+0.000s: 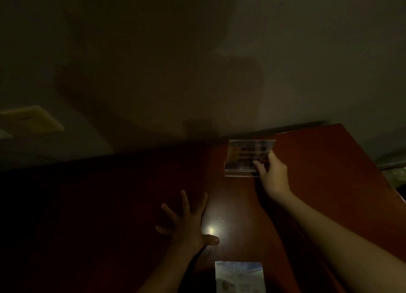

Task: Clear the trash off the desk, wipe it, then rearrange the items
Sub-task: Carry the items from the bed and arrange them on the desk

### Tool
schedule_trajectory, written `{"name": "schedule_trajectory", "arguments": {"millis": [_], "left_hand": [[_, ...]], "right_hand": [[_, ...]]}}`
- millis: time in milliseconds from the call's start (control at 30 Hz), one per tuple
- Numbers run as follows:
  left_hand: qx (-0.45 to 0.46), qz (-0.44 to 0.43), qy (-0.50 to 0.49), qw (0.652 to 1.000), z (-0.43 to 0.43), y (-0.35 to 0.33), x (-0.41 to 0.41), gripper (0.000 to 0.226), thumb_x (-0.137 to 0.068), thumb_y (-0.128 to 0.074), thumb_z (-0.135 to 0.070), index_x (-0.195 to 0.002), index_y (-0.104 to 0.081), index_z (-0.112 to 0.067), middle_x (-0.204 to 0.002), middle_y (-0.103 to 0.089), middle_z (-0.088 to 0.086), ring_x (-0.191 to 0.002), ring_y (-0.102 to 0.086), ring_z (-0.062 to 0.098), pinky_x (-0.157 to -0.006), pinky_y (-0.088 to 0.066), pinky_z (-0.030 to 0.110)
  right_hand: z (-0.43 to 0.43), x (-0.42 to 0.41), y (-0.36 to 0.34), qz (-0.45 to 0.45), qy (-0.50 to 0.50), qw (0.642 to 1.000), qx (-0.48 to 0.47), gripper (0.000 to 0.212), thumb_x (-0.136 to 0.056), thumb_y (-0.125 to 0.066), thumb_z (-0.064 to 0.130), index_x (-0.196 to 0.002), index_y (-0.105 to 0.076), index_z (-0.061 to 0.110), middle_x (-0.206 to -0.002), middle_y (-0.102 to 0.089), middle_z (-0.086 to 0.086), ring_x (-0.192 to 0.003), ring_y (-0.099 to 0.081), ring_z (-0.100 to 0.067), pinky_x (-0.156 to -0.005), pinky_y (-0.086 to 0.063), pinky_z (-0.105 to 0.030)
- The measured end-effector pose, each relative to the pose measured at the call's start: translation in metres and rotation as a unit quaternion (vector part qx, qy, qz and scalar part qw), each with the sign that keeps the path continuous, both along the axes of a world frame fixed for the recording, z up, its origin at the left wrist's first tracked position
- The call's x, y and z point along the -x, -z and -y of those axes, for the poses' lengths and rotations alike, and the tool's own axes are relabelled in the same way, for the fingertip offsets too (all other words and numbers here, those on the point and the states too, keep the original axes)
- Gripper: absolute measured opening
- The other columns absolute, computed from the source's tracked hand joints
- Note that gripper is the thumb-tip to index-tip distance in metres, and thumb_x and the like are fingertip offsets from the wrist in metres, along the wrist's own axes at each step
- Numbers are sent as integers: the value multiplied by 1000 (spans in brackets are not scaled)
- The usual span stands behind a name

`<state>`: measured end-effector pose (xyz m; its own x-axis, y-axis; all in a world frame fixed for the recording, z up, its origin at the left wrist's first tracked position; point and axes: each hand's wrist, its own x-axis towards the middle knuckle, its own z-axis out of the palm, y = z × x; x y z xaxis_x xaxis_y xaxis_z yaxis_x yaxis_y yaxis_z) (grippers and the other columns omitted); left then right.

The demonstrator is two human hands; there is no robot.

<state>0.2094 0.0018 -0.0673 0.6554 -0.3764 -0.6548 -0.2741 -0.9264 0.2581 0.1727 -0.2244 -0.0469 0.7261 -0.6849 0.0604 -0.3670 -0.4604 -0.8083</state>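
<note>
The room is dim. A dark red-brown wooden desk [318, 161] fills the lower half of the view. Near its back edge stands a clear acrylic sign holder [246, 155] with a printed card in it. My right hand [272, 174] grips the holder's right lower side, thumb in front and fingers behind. My left hand [189, 224] hovers over or rests on the middle of the desk, fingers spread wide, holding nothing. A shiny silver packet [239, 276] lies at the front edge, just right of my left forearm.
A plain wall [197, 51] rises directly behind the desk. A pale switch plate [30, 119] sits on the wall at the left. The desk's right edge drops off near dim objects [395, 174]. A light glare [212, 228] reflects off the desk top.
</note>
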Motion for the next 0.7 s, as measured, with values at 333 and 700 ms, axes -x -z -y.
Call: {"name": "schedule_trajectory", "arguments": {"millis": [333,700], "left_hand": [[13,-10,-4,1000,1,1,-4,120,-66,-81,-49,-139,13,-62,-141,51,-6,-123,46,51,-95,2,83],[17,17,4,1000,-3,-1,-2,113,-70,-77,-52,-142,10,-58,-148,44,-4,-128,40,52,-98,1,81]], "right_hand": [[15,-31,-2,-27,-16,999,4,19,-94,-54,8,-113,-53,5,-109,-61,-7,-92,-54,-11,-76,-42,-21],[-41,69,8,-102,-67,992,12,66,-86,-63,3,-143,-33,15,-136,-37,-3,-121,-37,-7,-95,-30,-6]]}}
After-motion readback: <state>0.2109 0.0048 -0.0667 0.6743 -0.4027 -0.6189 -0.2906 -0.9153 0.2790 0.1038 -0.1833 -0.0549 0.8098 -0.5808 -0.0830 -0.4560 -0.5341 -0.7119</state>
